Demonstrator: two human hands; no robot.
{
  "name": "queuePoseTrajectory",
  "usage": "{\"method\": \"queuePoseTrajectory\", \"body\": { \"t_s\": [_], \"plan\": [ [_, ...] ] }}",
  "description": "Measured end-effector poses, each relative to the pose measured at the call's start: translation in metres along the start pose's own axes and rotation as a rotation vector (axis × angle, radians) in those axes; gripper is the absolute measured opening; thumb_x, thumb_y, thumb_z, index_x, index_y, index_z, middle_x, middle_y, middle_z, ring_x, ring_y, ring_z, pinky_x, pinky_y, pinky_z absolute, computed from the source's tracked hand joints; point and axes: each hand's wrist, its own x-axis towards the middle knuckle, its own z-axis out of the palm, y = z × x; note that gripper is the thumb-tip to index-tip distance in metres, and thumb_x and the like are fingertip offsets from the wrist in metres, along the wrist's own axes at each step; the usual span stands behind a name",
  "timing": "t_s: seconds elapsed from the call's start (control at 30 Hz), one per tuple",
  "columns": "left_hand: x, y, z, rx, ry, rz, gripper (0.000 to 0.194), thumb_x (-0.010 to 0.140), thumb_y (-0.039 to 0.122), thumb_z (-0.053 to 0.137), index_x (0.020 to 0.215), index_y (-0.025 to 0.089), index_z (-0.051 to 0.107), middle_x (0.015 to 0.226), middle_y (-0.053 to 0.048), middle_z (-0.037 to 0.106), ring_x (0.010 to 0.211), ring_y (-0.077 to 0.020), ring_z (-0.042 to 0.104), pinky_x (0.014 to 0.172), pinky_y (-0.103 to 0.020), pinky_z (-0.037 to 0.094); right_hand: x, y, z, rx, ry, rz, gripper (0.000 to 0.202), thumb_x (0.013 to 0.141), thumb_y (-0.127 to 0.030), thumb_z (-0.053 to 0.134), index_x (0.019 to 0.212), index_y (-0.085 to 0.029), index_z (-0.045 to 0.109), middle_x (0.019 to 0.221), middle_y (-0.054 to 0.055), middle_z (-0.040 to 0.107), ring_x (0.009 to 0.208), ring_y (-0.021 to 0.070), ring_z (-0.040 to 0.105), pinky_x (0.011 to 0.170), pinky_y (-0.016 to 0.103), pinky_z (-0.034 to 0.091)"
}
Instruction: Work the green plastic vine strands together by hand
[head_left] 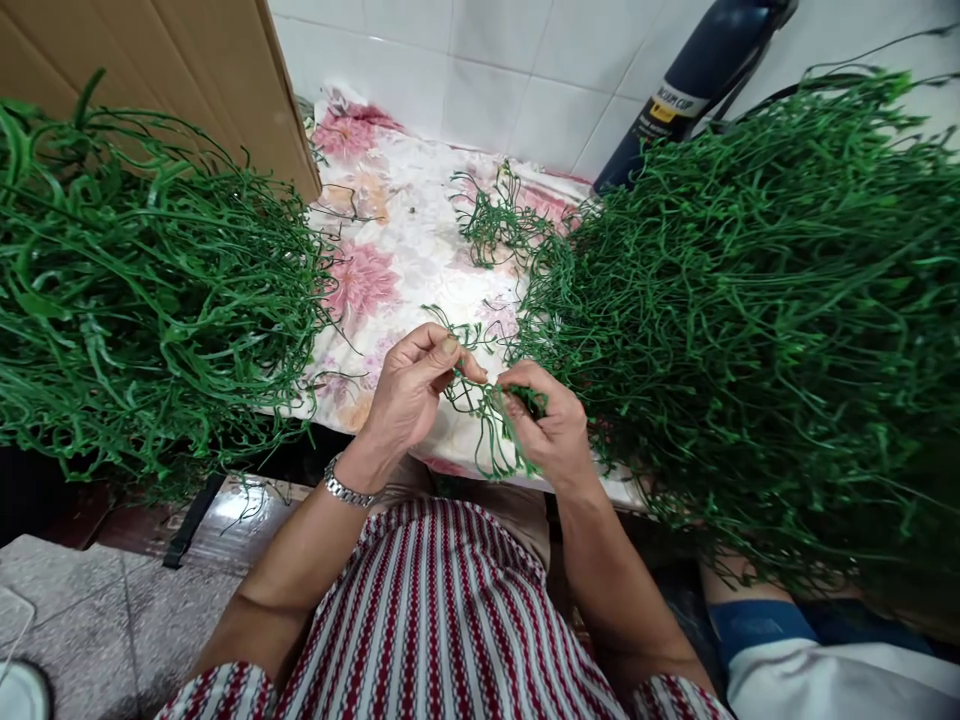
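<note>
Hands meet over the flowered cloth (390, 240) — left hand (409, 395) and right hand (551, 425) both pinch one green sprig (487, 420), between two heaps of green stems (750, 320).

Left hand (409, 390), right hand (547, 425) pinching green sprig (491, 420).

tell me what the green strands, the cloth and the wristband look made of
Green strands: probably plastic, uniform bright green with a slight sheen. Cloth: printed fabric, matte, wrinkled, pink flowers. Wristband: likely metal, silvery shiny links.
</note>
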Motion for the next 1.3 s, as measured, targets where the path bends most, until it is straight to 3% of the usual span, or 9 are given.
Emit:
{"method": "queuePoseTrajectory", "body": {
  "t_s": [0.23,0.37,0.5,0.67,0.77,0.9,1.03,1.17,1.3],
  "plan": [
    [-0.009,-0.006,-0.002,0.04,-0.18,0.036,0.027,0.076,0.041,0.062,0.085,0.016,0.061,0.078,-0.005,0.062,0.075,-0.0141,0.057,0.073,-0.027,0.045,-0.004,0.013,-0.002,0.383,0.037,0.278,0.011,0.083,-0.028,0.057,0.08,-0.018,0.055,0.07,-0.001,0.049,0.055,0.0082,0.042,0.053,0.023,0.034],
    [-0.014,-0.014,-0.01,0.236,-0.225,0.052,0.02,0.073,0.029,0.067,0.086,0.016,0.06,0.077,-0.002,0.057,0.072,-0.0113,0.052,0.066,-0.022,0.041,-0.006,0.013,0.002,0.413,0.07,0.231,0.009,0.082,-0.026,0.058,0.08,-0.018,0.056,0.073,0.0,0.052,0.06,0.0091,0.045,0.056,0.023,0.036],
    [-0.016,-0.015,-0.012,0.476,-0.166,0.095,0.009,0.074,0.017,0.063,0.072,0.015,0.055,0.073,0.0,0.051,0.065,-0.0093,0.045,0.059,-0.021,0.036,-0.005,0.012,0.004,0.361,0.04,0.155,0.005,0.084,-0.022,0.055,0.08,-0.019,0.057,0.072,0.0,0.053,0.065,0.0104,0.049,0.061,0.024,0.038],
    [-0.02,-0.008,-0.012,0.581,-0.196,0.203,0.013,0.075,0.014,0.056,0.067,0.017,0.047,0.073,0.0,0.049,0.074,-0.013,0.048,0.068,-0.025,0.038,0.0,0.01,-0.006,0.207,-0.055,0.048,0.005,0.084,-0.02,0.053,0.08,-0.019,0.056,0.074,0.001,0.054,0.069,0.0127,0.051,0.065,0.027,0.04],
    [-0.023,-0.002,-0.014,0.69,-0.209,0.176,0.011,0.076,0.011,0.051,0.07,0.018,0.045,0.074,0.0,0.051,0.074,-0.0129,0.049,0.069,-0.026,0.037,0.003,0.009,-0.013,0.191,-0.116,0.052,0.007,0.085,-0.023,0.053,0.08,-0.018,0.057,0.077,0.003,0.056,0.074,0.0144,0.053,0.069,0.029,0.041],
    [-0.024,0.004,-0.016,0.811,-0.263,0.158,0.013,0.074,0.007,0.046,0.07,0.018,0.041,0.071,0.002,0.047,0.067,-0.0107,0.043,0.063,-0.024,0.034,0.002,0.009,-0.018,0.332,-0.184,0.198,0.013,0.084,-0.029,0.057,0.08,-0.017,0.059,0.072,0.002,0.057,0.065,0.0117,0.051,0.061,0.025,0.039],
    [-0.024,0.004,-0.015,0.903,-0.276,0.255,0.014,0.075,0.007,0.044,0.07,0.019,0.039,0.067,0.003,0.042,0.064,-0.0104,0.04,0.063,-0.023,0.034,0.0,0.008,-0.015,0.572,-0.245,0.342,0.03,0.087,-0.044,0.049,0.089,-0.015,0.058,0.064,-0.001,0.053,0.049,0.0067,0.039,0.046,0.021,0.029],
    [-0.025,0.0,-0.013,1.037,-0.217,0.377,0.013,0.076,0.008,0.046,0.072,0.019,0.041,0.068,0.002,0.044,0.068,-0.0118,0.043,0.067,-0.026,0.035,0.001,0.002,-0.01,0.327,-0.282,0.317,0.031,0.075,-0.039,0.066,0.093,-0.015,0.058,0.076,0.0,0.056,0.064,0.0088,0.048,0.057,0.021,0.037],
    [-0.028,-0.001,-0.012,1.071,-0.204,0.427,0.011,0.078,0.011,0.046,0.072,0.019,0.042,0.071,0.0,0.047,0.073,-0.0139,0.045,0.071,-0.029,0.036,0.001,-0.003,-0.009,0.148,-0.263,0.227,0.011,0.08,-0.025,0.06,0.084,-0.015,0.057,0.074,0.0,0.057,0.067,0.0091,0.05,0.064,0.022,0.04]
  ]
}}
